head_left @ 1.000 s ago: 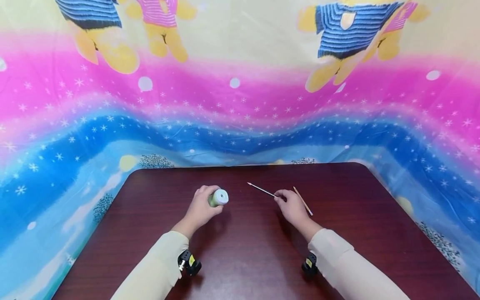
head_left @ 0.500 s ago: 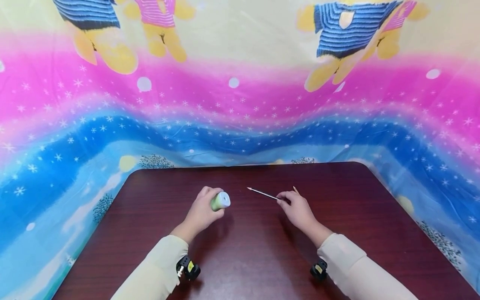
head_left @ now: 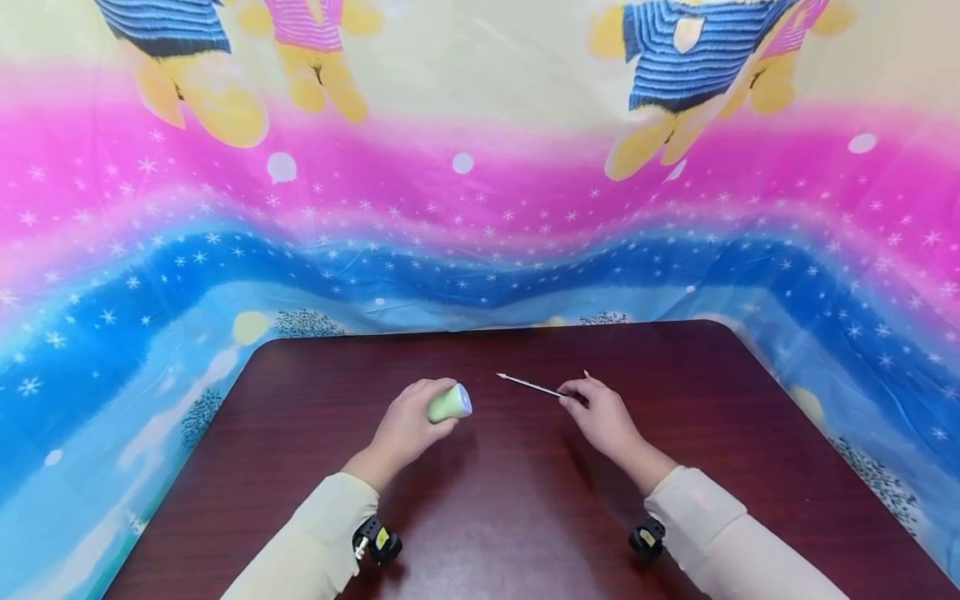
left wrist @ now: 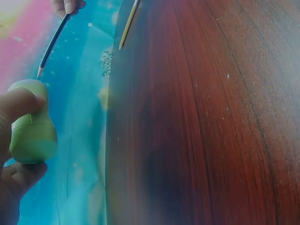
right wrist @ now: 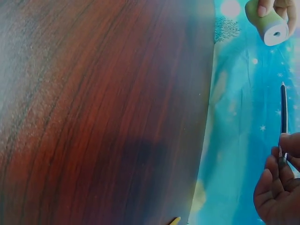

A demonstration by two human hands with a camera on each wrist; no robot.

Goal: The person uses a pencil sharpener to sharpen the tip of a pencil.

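Observation:
My left hand [head_left: 405,427] grips a green pencil sharpener [head_left: 448,404], narrow at the waist, with fingers and thumb around its sides. Its white end, with a round hole that shows in the right wrist view, is tilted over to the right. A dark-and-white striped pencil [head_left: 531,385] is pinched near its rear end by my right hand [head_left: 606,423]. The pencil's point aims left at the sharpener's white end. In the head view a gap separates the two. Both things are held above the table.
A yellow pencil [left wrist: 127,27] lies on the dark red wooden table [head_left: 495,517], mostly hidden behind the right hand in the head view. A colourful printed cloth [head_left: 465,217] hangs around the table's back and sides. Each sleeve carries a small black wrist camera [head_left: 378,542].
The left hand has tipped the sharpener so its holed end turns from upward to rightward, and has shifted slightly right. The right hand has moved a little right with the striped pencil, covering the yellow one.

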